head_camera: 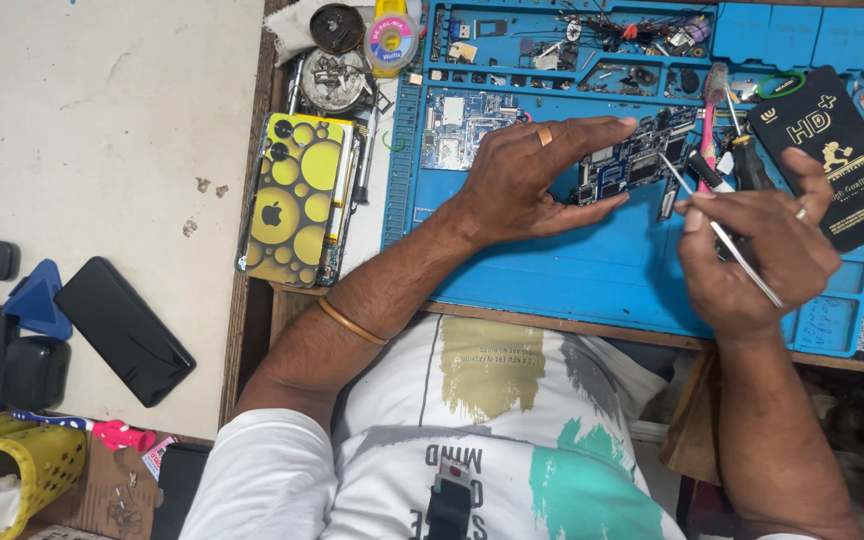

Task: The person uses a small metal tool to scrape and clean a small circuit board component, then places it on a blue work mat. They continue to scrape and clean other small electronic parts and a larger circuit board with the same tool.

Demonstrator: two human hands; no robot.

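Observation:
My left hand point(527, 180) grips a small blue circuit board point(632, 165) by its edges, thumb below and fingers above, over the blue work mat point(552, 270). A ring sits on one finger and a bangle on that wrist. My right hand point(757, 250) holds thin metal tweezers point(717, 230) pinched between thumb and fingers; their tip points up-left at the board's right end. A second circuit board point(462, 125) lies on the mat just above my left hand.
An opened phone with a yellow bubble-pattern back point(297, 200) lies left of the mat. A black card packet point(832, 155), screwdrivers point(742, 150) and small parts sit at the mat's right and top. A black phone point(124, 330) and a yellow basket point(22, 465) are at left.

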